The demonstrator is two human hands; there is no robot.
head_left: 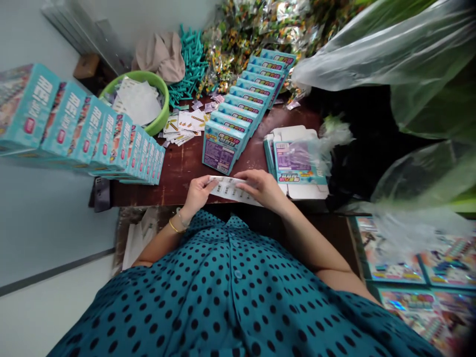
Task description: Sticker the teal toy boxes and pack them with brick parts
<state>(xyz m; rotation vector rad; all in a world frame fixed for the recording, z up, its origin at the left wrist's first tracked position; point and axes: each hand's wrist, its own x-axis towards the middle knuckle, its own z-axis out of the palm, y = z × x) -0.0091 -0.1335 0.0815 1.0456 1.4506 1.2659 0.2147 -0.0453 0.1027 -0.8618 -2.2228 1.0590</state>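
Printed paper sheet point(231, 190): at near edge of table point(178, 168), 6 o'clock of teal box row point(238, 106). Pinched at 9 o'clock end by left hand point(196, 194), at 3 o'clock end by right hand point(263, 187), fingers closed on it. Light, limp, probably tear-prone; best gripped at both short edges.

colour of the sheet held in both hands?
White, with small dark printed marks; the sheet shows best in the head view.

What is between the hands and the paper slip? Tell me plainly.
Nothing visible. The left hand and the right hand each pinch an end of the paper slip directly, over the near edge of the table. The row of boxes stands farther back and the flat cartons lie beside the right hand, not between.
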